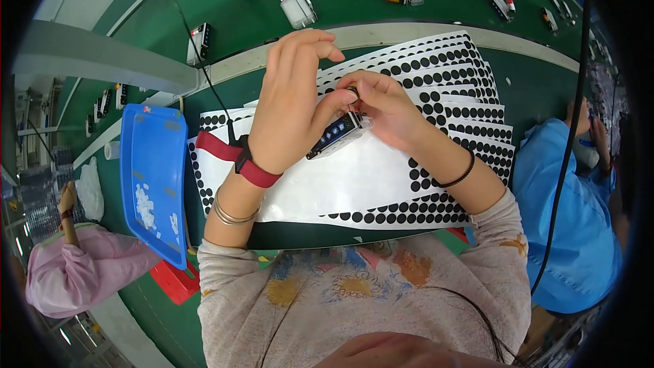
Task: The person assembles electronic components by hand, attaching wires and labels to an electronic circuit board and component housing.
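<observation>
Both hands (289, 99) (392, 112) close together

I see smooth plastic in the blue tray (153, 153), paper in the dotted sheets (327, 194). On my feed the bangles (231, 214) look shiny metal, the device (332, 135) plastic.

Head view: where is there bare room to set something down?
Bare: the green strip beyond the rail, between white devices; the tray's far end, beyond its white pieces; the bench right of the sheets, bar a scrap. Crowded: mid-sheets, where left hand and right hand meet at a device.
</observation>
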Motion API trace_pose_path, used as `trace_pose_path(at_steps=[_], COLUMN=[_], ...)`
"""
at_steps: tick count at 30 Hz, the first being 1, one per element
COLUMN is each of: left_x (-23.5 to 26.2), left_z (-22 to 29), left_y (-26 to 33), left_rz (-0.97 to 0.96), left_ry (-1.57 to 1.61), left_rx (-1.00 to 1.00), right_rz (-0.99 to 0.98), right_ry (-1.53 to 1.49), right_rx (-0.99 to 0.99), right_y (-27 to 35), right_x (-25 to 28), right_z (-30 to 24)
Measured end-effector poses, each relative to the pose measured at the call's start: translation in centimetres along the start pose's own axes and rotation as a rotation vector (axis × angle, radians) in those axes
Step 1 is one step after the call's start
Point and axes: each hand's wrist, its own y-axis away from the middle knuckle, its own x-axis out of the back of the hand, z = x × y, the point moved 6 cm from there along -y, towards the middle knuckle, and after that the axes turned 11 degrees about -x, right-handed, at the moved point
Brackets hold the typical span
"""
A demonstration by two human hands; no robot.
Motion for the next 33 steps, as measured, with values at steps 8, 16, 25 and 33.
trace_pose_path(at_steps=[8,16,25,33], left_x=[0.9,-0.9,0.4,-0.9], left_z=[-0.6,1.5,-2.2,-2.8], left_y=[0.6,3.4,4.2,4.2], left_rz=[-0.014,-0.022,0.188,0.194], left_ry=[-0.225,-0.437,0.680,0.988], left_rx=[0.044,-0.075,0.555,0.573], right_rz=[0.258,0.308,0.108,0.197], right_ry=[-0.008,-0.024,0.605,0.754], right_rx=[0.076,0.068,0.349,0.169], right_y=[0.2,0.0,0.5,1.1], right_x=[0.5,1.5,-2.1,-3.1], right_z=[-0.1,-0.2,-1.3,-0.5])
